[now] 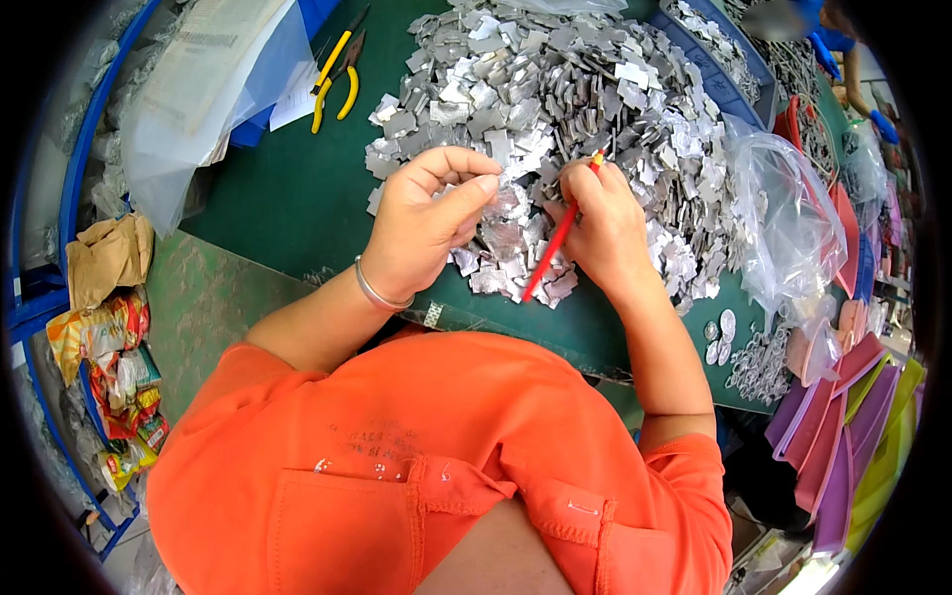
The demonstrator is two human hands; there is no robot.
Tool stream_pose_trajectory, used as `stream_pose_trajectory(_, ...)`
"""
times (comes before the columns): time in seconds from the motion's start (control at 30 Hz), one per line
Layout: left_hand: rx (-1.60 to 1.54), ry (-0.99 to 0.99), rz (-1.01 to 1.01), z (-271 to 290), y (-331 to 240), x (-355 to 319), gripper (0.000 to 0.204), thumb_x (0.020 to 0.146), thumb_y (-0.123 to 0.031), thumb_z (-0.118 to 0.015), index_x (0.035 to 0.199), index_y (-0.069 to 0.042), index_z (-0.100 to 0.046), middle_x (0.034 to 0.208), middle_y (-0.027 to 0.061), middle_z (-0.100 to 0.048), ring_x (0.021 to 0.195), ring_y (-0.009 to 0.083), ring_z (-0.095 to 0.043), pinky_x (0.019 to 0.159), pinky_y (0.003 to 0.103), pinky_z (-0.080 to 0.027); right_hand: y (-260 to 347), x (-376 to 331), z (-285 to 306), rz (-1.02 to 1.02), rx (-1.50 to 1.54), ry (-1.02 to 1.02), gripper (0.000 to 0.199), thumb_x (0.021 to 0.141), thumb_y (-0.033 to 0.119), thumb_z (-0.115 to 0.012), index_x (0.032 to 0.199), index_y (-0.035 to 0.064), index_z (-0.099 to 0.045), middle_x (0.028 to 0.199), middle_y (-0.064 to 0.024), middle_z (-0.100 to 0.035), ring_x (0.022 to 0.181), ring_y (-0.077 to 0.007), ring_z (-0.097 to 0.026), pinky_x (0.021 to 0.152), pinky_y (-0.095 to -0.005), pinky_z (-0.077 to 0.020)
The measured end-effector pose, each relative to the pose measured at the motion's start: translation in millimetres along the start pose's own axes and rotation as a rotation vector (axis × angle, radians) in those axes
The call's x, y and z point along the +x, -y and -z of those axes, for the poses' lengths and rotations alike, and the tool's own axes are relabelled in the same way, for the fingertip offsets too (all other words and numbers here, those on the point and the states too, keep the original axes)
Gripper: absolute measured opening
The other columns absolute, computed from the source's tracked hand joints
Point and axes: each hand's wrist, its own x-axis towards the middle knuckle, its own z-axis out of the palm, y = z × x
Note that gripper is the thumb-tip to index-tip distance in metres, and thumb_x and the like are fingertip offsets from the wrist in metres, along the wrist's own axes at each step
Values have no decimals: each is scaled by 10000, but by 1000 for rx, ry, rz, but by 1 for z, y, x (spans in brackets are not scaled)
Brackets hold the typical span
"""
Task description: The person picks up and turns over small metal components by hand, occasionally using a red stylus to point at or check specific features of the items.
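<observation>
A heap of small flat silvery metal pieces (496,129) spreads over the dark green tabletop in front of me. My left hand (421,218), with a metal bangle at the wrist, is over the near left part of the heap. Its thumb and forefinger are pinched together, and whatever sits between them is too small to make out. My right hand (605,223) grips a slim red pencil-like stick (551,256), which slants with its lower end toward me and a yellowish tip above the fingers. Several metal pieces lie between and below both hands.
Yellow-handled pliers (337,94) lie at the far left. Clear plastic bags (783,228) cover the right side, near a pile of small metal rings (762,362). A blue bin (729,64) stands at the back. Another person's blue-covered fingers (825,55) show at far right.
</observation>
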Motion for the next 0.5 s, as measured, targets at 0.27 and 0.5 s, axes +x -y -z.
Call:
stream_pose_trajectory(0.27, 50, -12, -32, 1, 0, -5, 128, 829, -30, -572, 949, 15, -568, 740, 11, -542, 497, 14, -385, 425, 166, -293, 4, 7, 6, 62, -56, -35, 253, 609, 20, -695, 714, 51, -467, 653, -86, -506, 657, -298, -502, 565, -382, -413)
stream_pose_trajectory(0.5, 45, -56, -70, 11, -4, -4, 124, 847, -33, -549, 962, 10, -556, 770, 33, -553, 507, 25, -378, 437, 166, -289, 39, 32, -19, -95, 113, -183, 267, 689, 149, -703, 736, 60, -457, 638, -121, -514, 597, -313, -536, 520, -403, -434)
